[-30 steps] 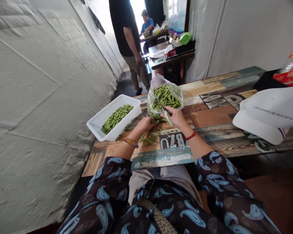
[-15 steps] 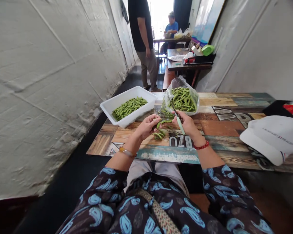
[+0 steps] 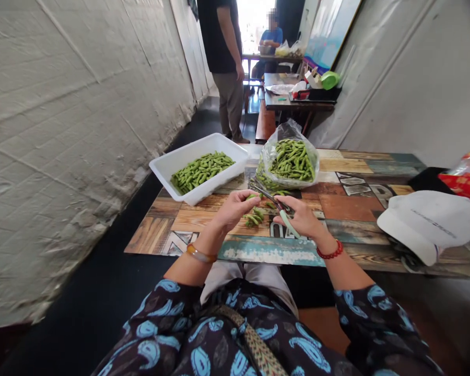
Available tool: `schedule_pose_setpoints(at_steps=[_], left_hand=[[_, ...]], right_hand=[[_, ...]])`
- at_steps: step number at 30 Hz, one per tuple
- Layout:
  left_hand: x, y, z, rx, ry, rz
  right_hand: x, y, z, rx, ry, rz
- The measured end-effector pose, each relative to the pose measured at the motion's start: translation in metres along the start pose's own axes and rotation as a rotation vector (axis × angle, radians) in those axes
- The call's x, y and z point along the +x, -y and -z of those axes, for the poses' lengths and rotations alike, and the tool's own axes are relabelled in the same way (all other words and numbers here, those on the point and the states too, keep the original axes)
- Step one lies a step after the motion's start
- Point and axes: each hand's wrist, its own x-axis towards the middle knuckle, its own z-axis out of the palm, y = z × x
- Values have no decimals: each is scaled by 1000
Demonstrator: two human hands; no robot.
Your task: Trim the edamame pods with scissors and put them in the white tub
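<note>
Pinched between the fingers of my left hand (image 3: 235, 210) is a green soybean pod (image 3: 251, 197). My right hand (image 3: 301, 216) grips scissors (image 3: 288, 222) with pale green handles, their blades pointing left to the pod. Below the hands, a few loose pods (image 3: 254, 217) lie on the table. A white plastic tub (image 3: 162, 172) holding many pods stands beyond my left hand. Past my right hand sits a clear plastic bag (image 3: 272, 140) full of pods, its mouth facing me.
The patchwork wooden table (image 3: 344, 198) bears a white cap (image 3: 434, 222) and a red packet (image 3: 466, 175) at right. A standing person (image 3: 225, 68) in black is ahead, and a seated person (image 3: 272, 37) in blue is farther off. Another table (image 3: 276, 99) holds a green bowl (image 3: 330, 80).
The scissors have swung from pointing away to pointing left, their blades now at the pod in my left hand. The view has shifted slightly.
</note>
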Motion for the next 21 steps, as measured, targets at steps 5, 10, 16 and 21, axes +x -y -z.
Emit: schedule_pose_setpoints(at_steps=[5, 10, 16, 21], left_hand=[[24, 7, 5, -31, 21, 6], [49, 13, 19, -27, 47, -10], [71, 6, 38, -12, 132, -54], [68, 8, 46, 146, 113, -87]], right_hand=[[18, -16, -4, -7, 3, 61], [41, -28, 6, -34, 95, 85], [62, -33, -1, 37, 69, 63], [57, -38, -14, 49, 127, 60]])
